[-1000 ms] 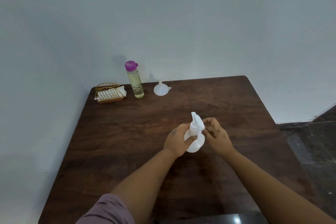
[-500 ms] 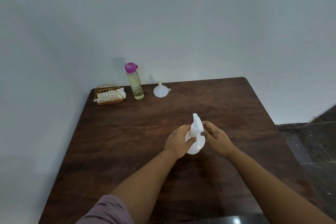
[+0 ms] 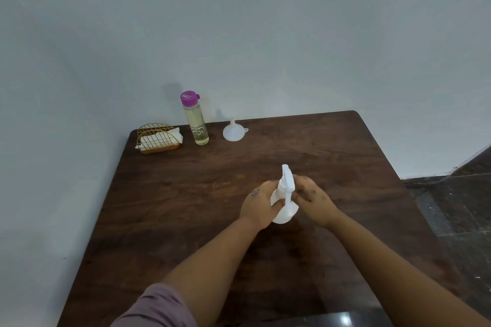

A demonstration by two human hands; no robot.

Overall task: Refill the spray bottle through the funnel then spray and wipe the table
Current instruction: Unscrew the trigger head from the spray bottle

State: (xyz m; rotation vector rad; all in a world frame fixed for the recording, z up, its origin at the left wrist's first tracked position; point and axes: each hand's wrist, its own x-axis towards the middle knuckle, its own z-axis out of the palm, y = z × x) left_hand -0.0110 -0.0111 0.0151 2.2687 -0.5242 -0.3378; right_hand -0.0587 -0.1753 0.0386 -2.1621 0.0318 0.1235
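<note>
1. Spray bottle (image 3: 283, 202): white, upright at mid-table, held between both hands.
2. Left hand (image 3: 259, 206): fingers curled round the bottle's body.
3. Right hand (image 3: 312, 200): fingers closed on the spray head at the neck.
4. Funnel (image 3: 233, 131): white, spout up, standing at the table's far edge.
5. Refill bottle (image 3: 195, 119): clear, pale yellow liquid, purple cap, left of the funnel.
6. Wire holder (image 3: 156, 138): gold, holding white tissues, far left corner.
7. Table (image 3: 186, 207): dark wood.

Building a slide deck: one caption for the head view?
Both hands, left and right, grip a white spray bottle above the table.
</note>
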